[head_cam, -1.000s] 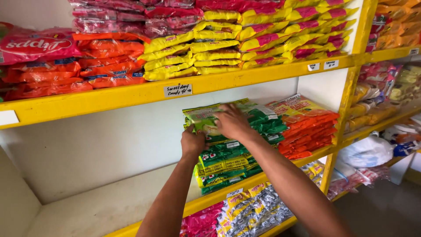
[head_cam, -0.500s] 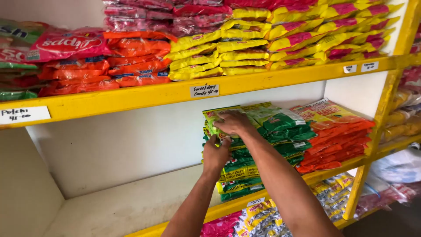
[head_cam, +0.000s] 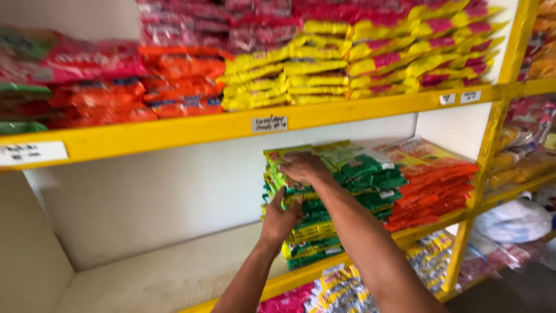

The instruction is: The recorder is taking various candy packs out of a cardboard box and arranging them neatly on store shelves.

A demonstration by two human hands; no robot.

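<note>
Upper shelf, left end: red and pink packets (head_cam: 87, 64) lie in loose piles, with a few green ones poking out at the far left edge.
Upper shelf, middle: a stack of orange packets (head_cam: 185, 81) sits beside yellow packets (head_cam: 272, 81), the two piles touching.
Upper shelf, right part: yellow-and-pink packets (head_cam: 417, 58) are piled high up to the right upright.
Yellow shelf edge (head_cam: 174, 132): it runs across the whole view and carries small white paper labels (head_cam: 270, 123).
Middle shelf, left half: bare white shelf board (head_cam: 156, 278) against a white back wall.
Left hand (head_cam: 281, 219): pressed flat against the left side of the green stack, fingers spread and thumb up; it steadies the packets and is not closed around anything.
Green packets (head_cam: 324, 232): a tall stack standing at the front edge of the middle shelf, right of centre, with yellow bands showing on the lower packets.
Right hand (head_cam: 304, 167): laid on top of the green stack, fingers curled over its top-left corner, bearing down on the uppermost packets; whether it pinches one I cannot tell.
Second green pile (head_cam: 370, 174): just beside the first, touching it.
Orange-red packets (head_cam: 434, 185): stacked at the right end of the middle shelf, against the yellow upright (head_cam: 492, 145).
Lower shelf: mixed pink, white and yellow packets (head_cam: 341, 293) show under the front edge.
</note>
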